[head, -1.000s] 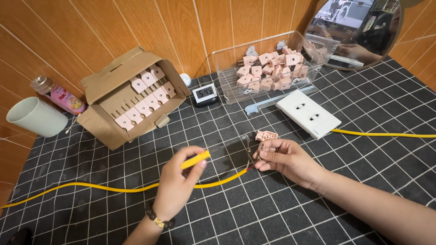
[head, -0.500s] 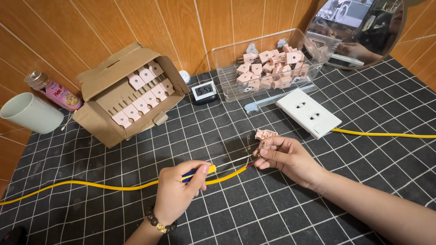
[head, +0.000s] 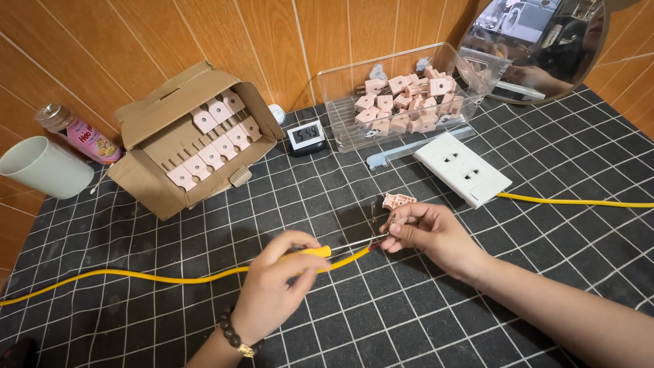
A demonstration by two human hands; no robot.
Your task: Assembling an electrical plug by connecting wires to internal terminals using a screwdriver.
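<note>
Screwdriving is the step in hand, judging by the pose: at 6 o'clock on the tiled counter [head: 477,286] the left hand [head: 272,293] has its grip closed round a yellow-handled screwdriver [head: 327,251], its shaft pointing toward 2 o'clock at a pink plug piece [head: 397,200] pinched shut in the right hand [head: 429,235], with the yellow cable [head: 170,278] running off toward 9 o'clock. The next move likely calls for seating the tip squarely, steady plug, gentle turning. Fingers hide the tip and the screw, so contact cannot be told.

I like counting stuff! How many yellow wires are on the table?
2. One yellow wire runs from the left edge across the table to the hands; the other yellow wire leaves the white socket block toward the right edge. They may join out of view.
</note>
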